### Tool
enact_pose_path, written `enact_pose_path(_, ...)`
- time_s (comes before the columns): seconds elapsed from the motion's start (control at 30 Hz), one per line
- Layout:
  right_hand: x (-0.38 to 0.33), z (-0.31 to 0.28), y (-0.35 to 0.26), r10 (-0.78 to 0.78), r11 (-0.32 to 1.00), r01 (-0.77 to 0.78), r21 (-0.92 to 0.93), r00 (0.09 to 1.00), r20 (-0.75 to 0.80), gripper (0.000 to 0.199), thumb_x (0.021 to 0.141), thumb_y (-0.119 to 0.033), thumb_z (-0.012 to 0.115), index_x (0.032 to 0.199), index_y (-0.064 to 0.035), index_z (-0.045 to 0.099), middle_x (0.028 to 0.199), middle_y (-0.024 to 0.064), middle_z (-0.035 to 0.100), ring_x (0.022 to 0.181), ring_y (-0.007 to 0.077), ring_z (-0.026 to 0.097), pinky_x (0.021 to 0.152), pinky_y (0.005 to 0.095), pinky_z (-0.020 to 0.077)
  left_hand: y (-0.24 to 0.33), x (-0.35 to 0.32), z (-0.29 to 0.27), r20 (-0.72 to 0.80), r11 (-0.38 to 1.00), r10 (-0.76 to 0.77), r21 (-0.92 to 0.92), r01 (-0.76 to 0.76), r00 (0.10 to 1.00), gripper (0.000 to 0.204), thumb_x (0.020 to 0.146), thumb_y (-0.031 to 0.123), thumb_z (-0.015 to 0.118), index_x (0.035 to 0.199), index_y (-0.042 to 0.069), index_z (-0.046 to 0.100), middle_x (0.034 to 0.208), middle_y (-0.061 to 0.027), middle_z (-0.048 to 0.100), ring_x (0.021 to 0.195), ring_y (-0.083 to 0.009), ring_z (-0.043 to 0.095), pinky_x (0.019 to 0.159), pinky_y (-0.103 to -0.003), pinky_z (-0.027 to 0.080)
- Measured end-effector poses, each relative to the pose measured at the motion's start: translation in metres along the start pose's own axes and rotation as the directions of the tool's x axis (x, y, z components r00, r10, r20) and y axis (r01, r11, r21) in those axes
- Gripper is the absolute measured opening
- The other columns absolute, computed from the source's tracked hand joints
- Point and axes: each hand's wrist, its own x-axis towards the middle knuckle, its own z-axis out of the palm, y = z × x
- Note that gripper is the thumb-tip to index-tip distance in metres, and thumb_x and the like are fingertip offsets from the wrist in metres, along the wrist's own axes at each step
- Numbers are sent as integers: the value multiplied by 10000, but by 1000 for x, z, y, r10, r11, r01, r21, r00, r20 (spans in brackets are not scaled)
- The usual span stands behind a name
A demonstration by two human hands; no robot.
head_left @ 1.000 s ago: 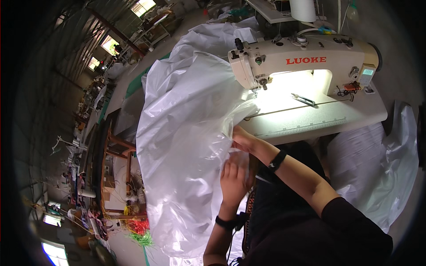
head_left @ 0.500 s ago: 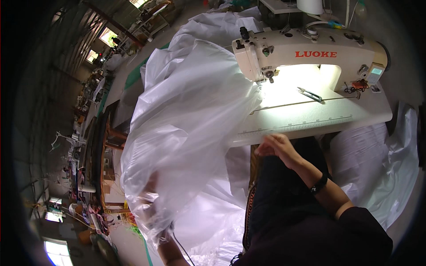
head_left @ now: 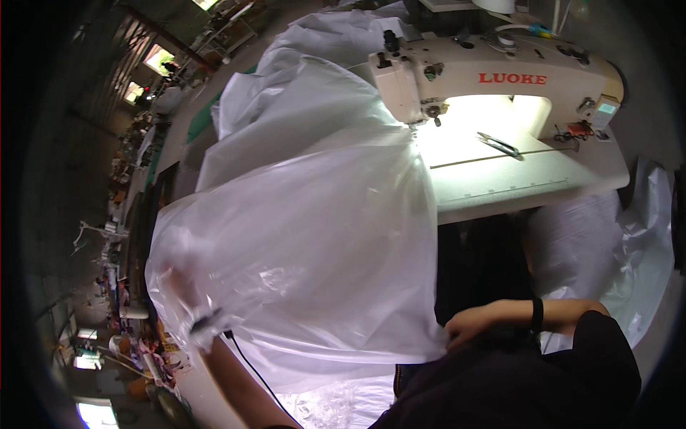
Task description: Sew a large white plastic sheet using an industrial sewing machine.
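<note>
Head view | translucent white sheet (head_left: 321, 236) spread left and front of the sewing machine (head_left: 457, 71) | left hand (head_left: 184, 286), blurred through the sheet, lay front-left of the machine, grip impossible to tell | right hand (head_left: 468, 325), in front of the machine, met the sheet's edge, pinch unclear | snips (head_left: 500, 145) lay on the machine's bench (head_left: 514, 194)

Left bare forearm (head_left: 239, 390) extends forward and outward to the left; left bare hand (head_left: 179, 286) is veiled and blurred, finger closure not discernible. Right elbow is sharply bent below a black fabric sleeve (head_left: 606, 350); right bare forearm (head_left: 562, 314) points inward; right bare hand (head_left: 471, 323) sits near the black-clothed torso (head_left: 514, 382), fingers curled, fingertips partly hidden
</note>
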Motion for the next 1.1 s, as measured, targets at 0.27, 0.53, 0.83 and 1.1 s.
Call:
enact_pose_path(0.27, -9, -43, -2, -81, 750, 540, 381, 647, -758, 582, 914, -370, 678, 1303, 38, 534, 1222, 166, 632, 1141, 215, 584, 987, 328, 456, 77, 80, 141, 267, 998, 56, -39, -47, 962, 299, 897, 204, 588, 1156, 57, 613, 1085, -170, 652, 988, -295, 647, 876, -383, 501)
enact_pose_path(0.53, 5, -8, 2, -180, 527, 574, 627, 796, -578, 359, 967, -137, 594, 1274, 43, 547, 1222, 88, 630, 1120, 148, 584, 1003, 316, 458, 89, 130, 122, 441, 997, 13, -79, 24, 897, 286, 926, 230, 557, 1139, 52, 627, 1047, -163, 671, 953, -281, 665, 849, -373, 511)
enact_pose_path(0.83, 2, -10, 8, 138, 821, 397, 410, 559, -818, 630, 907, -231, 687, 1395, 31, 386, 1199, 181, 621, 1098, 239, 617, 956, 346, 490, 99, 92, 153, 654, 966, -123, -92, 241, 746, 293, 959, 259, 522, 1121, 47, 643, 1004, -154, 694, 914, -267, 685, 817, -363, 523)
enact_pose_path(1.1, 25, -5, 37, 114, 495, 659, 566, 597, -794, 300, 922, -48, 520, 1210, 27, 562, 1024, 29, 622, 909, 77, 571, 793, 268, 509, 180, -5, 320, 845, 902, -147, -99, 420, 514, 316, 989, 285, 490, 1105, 43, 657, 966, -147, 713, 879, -254, 702, 789, -353, 533)
